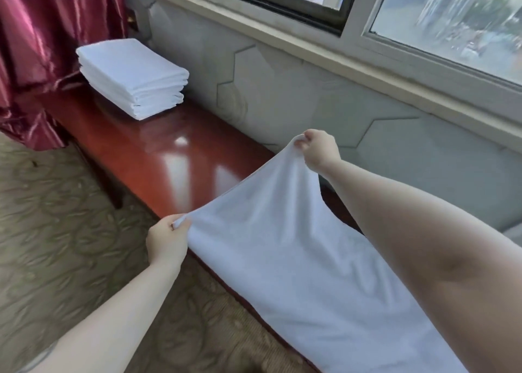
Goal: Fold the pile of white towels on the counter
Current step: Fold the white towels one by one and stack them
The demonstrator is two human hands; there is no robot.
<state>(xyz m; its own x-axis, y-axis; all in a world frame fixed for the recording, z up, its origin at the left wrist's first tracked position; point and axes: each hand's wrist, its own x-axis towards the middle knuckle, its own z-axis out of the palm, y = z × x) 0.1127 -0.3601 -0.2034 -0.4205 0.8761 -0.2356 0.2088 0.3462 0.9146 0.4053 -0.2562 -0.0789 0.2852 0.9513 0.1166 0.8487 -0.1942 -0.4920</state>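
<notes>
My left hand [167, 241] is closed around one corner of a white towel [282, 254], the cloth bunched between thumb and fingers, out over the near edge of the counter [158, 158]. My right hand [319, 148] pinches the other corner of the same end, raised higher and farther in, close to the grey wall [282, 90] below the window. Between my two fists the towel's edge sags in a shallow curve, lifted clear of the wood, while the rest of the cloth runs back toward me and lies flat along the counter, spreading under my right forearm and out of the bottom of the view. Ahead of my hands the glossy red-brown counter top is bare and shows bright reflections. At its far end sits a neat stack of folded white towels [132, 76], square-edged, just beside a dark red curtain [42, 48] that hangs down to the patterned carpet [56, 217] on my left. Above the wall runs a pale window sill [310, 48] with glass panes behind it.
</notes>
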